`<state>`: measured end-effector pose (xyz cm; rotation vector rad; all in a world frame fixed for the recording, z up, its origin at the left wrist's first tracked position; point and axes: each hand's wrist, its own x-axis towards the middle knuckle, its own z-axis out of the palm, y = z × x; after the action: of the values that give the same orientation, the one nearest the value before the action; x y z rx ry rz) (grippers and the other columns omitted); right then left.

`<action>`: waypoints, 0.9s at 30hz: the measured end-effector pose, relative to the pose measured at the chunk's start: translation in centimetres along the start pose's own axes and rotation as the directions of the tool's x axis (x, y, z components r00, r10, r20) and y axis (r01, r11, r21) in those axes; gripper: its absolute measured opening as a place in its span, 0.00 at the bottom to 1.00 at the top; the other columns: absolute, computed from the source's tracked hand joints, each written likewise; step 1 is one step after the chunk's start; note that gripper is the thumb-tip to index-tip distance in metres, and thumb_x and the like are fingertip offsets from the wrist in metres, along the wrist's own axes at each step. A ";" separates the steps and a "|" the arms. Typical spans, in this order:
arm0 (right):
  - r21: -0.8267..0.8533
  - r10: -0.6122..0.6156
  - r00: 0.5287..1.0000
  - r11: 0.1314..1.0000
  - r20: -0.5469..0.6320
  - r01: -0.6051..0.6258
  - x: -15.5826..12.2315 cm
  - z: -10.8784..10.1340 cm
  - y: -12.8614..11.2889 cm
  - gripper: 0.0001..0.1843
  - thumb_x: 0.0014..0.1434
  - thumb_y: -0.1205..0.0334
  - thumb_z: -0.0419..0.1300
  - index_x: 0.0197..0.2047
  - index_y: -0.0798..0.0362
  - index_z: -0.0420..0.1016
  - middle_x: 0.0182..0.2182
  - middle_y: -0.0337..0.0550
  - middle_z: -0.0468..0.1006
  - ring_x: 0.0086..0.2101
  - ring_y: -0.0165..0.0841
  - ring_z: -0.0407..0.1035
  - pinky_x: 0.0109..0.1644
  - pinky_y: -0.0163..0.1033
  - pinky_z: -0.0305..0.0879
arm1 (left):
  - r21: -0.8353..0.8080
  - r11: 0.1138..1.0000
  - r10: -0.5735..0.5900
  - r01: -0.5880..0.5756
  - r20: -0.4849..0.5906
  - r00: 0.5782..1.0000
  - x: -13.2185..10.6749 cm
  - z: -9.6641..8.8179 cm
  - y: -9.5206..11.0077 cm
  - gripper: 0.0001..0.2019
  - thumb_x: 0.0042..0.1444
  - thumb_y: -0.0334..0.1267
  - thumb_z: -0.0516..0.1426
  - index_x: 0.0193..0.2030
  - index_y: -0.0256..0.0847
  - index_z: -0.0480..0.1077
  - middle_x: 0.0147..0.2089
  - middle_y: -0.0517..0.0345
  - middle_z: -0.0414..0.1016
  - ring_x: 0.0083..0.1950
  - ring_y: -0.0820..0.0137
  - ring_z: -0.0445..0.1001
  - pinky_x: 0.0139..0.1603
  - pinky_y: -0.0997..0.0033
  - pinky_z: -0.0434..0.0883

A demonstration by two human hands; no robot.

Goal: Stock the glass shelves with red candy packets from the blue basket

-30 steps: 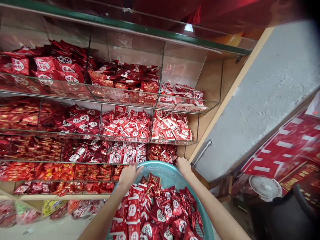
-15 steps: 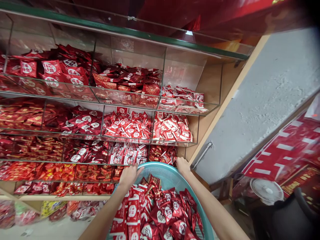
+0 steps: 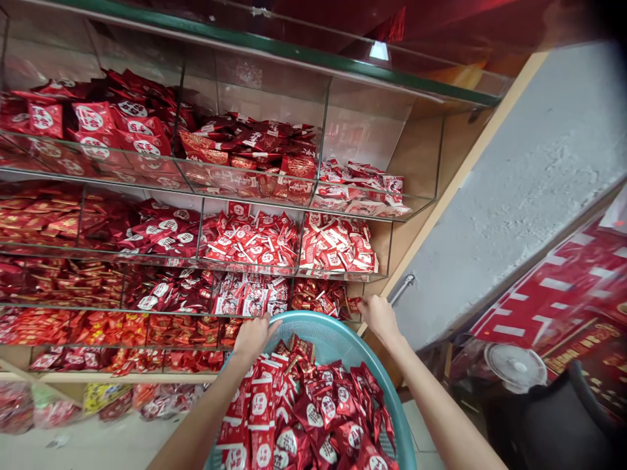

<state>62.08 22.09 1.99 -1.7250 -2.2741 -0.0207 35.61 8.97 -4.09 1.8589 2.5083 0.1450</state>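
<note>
A teal plastic basket, heaped with red snack packets, is pressed against a glass shelf unit. My left hand is closed over the basket's far rim on the left. My right hand is off the rim, just right of it. Its curled fingers pinch a small red packet at the right end of a low glass bin of dark red packets. Both forearms reach forward along the basket's sides.
Tiers of glass bins hold red and gold packets; the top right bin is only partly filled. A grey wall rises to the right. A white fan and red boxes sit at the lower right.
My right hand has left the basket rim and moved up and to the right, to the end of the low bin. My left hand stays on the rim.
</note>
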 end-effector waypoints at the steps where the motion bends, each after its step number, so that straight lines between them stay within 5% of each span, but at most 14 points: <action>1: 0.056 0.001 1.000 0.998 -0.025 0.000 -0.5 -0.2 0.0 0.10 0.53 0.62 0.49 0.29 0.54 0.70 0.25 0.49 0.74 0.28 0.36 0.69 0.27 0.34 0.53 | -0.001 1.000 0.003 -0.003 0.001 1.000 0.0 0.0 0.0 0.31 0.55 0.58 0.34 0.45 0.36 0.64 0.33 0.43 0.74 0.36 0.61 0.74 0.35 0.66 0.67; 4: 0.346 -0.044 0.998 0.937 -0.037 0.054 -2.4 -0.1 -0.5 0.13 0.55 0.57 0.47 0.30 0.53 0.69 0.20 0.43 0.73 0.22 0.32 0.67 0.26 0.33 0.55 | 0.007 1.000 -0.005 0.005 0.018 1.000 -0.1 -0.2 0.1 0.31 0.55 0.58 0.34 0.45 0.36 0.64 0.34 0.43 0.74 0.37 0.61 0.74 0.35 0.66 0.67; 8: 0.613 -0.193 0.976 0.784 0.101 0.092 -5.0 2.2 -2.1 0.16 0.57 0.53 0.43 0.31 0.52 0.67 0.17 0.37 0.71 0.17 0.29 0.65 0.24 0.32 0.57 | 0.020 0.999 -0.032 0.031 0.038 0.999 -0.2 -0.5 0.3 0.31 0.55 0.57 0.34 0.47 0.35 0.63 0.35 0.43 0.73 0.39 0.60 0.73 0.37 0.66 0.66; 11: 0.541 -0.253 0.953 0.831 0.164 0.127 -6.0 4.1 -2.9 0.16 0.58 0.56 0.42 0.31 0.52 0.67 0.17 0.36 0.70 0.17 0.29 0.66 0.25 0.32 0.56 | 0.010 1.000 -0.030 0.029 0.040 0.999 -0.2 -0.5 0.3 0.30 0.55 0.57 0.35 0.46 0.35 0.64 0.35 0.43 0.73 0.38 0.60 0.73 0.36 0.66 0.66; 15: 0.321 -0.292 0.946 0.917 0.141 0.235 -6.0 5.3 -2.6 0.14 0.60 0.61 0.42 0.35 0.50 0.68 0.27 0.41 0.75 0.28 0.31 0.69 0.28 0.32 0.53 | -0.001 1.000 -0.011 0.011 0.019 1.000 -0.2 -0.5 0.3 0.30 0.55 0.57 0.35 0.45 0.36 0.64 0.34 0.44 0.74 0.38 0.59 0.74 0.35 0.66 0.66; 21: 0.106 -0.358 0.897 0.934 0.257 0.342 -5.6 6.7 -2.4 0.14 0.59 0.64 0.44 0.36 0.49 0.70 0.29 0.43 0.75 0.31 0.35 0.69 0.31 0.34 0.54 | 0.012 0.999 -0.046 0.045 0.043 0.998 -0.2 -0.5 0.4 0.30 0.55 0.57 0.36 0.46 0.36 0.64 0.35 0.43 0.74 0.38 0.60 0.73 0.36 0.66 0.66; 27: 0.233 -0.352 0.907 0.925 0.231 0.299 -5.4 6.8 -3.8 0.11 0.57 0.61 0.49 0.42 0.49 0.69 0.35 0.43 0.75 0.37 0.34 0.69 0.36 0.33 0.57 | 0.015 1.000 -0.017 0.017 0.000 1.000 -0.1 0.0 0.2 0.30 0.55 0.57 0.35 0.47 0.36 0.64 0.34 0.44 0.74 0.37 0.59 0.74 0.35 0.65 0.67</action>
<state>58.30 17.15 -5.23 -1.2983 -2.6381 0.3752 35.80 8.97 -4.03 1.8420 2.5322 0.1262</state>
